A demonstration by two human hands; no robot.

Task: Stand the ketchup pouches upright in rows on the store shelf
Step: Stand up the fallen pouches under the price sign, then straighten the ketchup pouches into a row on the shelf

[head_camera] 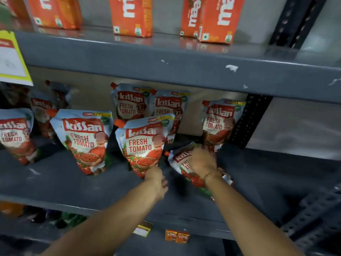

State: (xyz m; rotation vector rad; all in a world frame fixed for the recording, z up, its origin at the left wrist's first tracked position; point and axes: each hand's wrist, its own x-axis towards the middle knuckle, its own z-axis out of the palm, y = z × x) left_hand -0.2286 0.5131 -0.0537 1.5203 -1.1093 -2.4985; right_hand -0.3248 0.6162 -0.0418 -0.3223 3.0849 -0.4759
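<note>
While I lean in under the upper shelf, this is how the head view reads:
Pouch under my right hand: a ketchup pouch (181, 164) lying tilted on the grey shelf (60, 182), red cap toward the left, pale top with a red label band and tomatoes printed low down
Right hand: my right hand (202, 161) is blurred and pressed over that pouch, fingers curled down onto it, bracelet (208, 175) at the wrist
Left hand: my left hand (156, 179) has its fingers at the bottom edge of the centre front pouch (143, 145); whether they pinch it or only touch I cannot tell
Front row: the centre front pouch stands upright, and a second front pouch (84, 139) stands just beside it to the left
Back row: two rear pouches (132, 103) stand side by side behind the front ones, and a right rear pouch (220, 121) stands near the perforated upright (247, 121)
Far left: more pouches, partly cut off and blurred
Above: orange cartons (132, 15) on the upper shelf (166, 63), whose front edge overhangs the back row
Left edge: a yellow price tag (13, 56)
Below: small orange boxes (177, 236) on the lower level
</note>
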